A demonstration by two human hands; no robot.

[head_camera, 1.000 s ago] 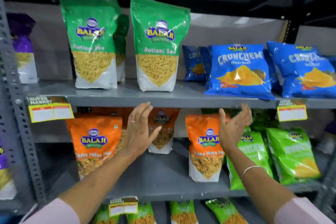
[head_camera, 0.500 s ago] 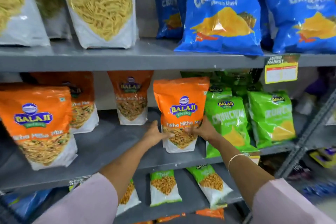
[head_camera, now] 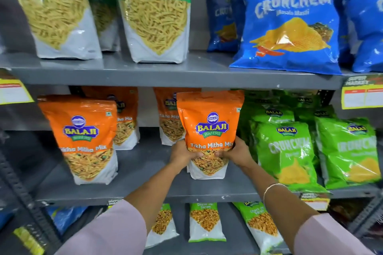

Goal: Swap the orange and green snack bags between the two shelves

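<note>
The orange bag stands upright on the middle shelf, near its front edge, and both hands are closed around its lower part. The left hand presses the left side, with the thumb laid across the front over the clear window. The right hand presses the right side in the same way. So the bag is squeezed between the two palms, and neither hand is nearer than the other; they sit at equal height, one on each side. The long axis of the bag runs straight up, and its top edge reaches almost to the underside of the upper shelf. Whether the bottom of the bag touches the shelf or is already a little above it, I cannot tell.

Just beside the right hand are the light green chip bags, leaning back. To the left, well apart from the left hand, stands another orange bag, and two more orange bags stand behind, near the back of the shelf.

Above, on the upper shelf, stand the green bags with the yellow snack inside, and to their right the blue chip bags.

In my judgement the coming move is to draw the bag forward, toward the person, before lifting it, because there is little room above its top. Only after it is out from under the upper shelf can it go up to where the green bags stand.
</note>
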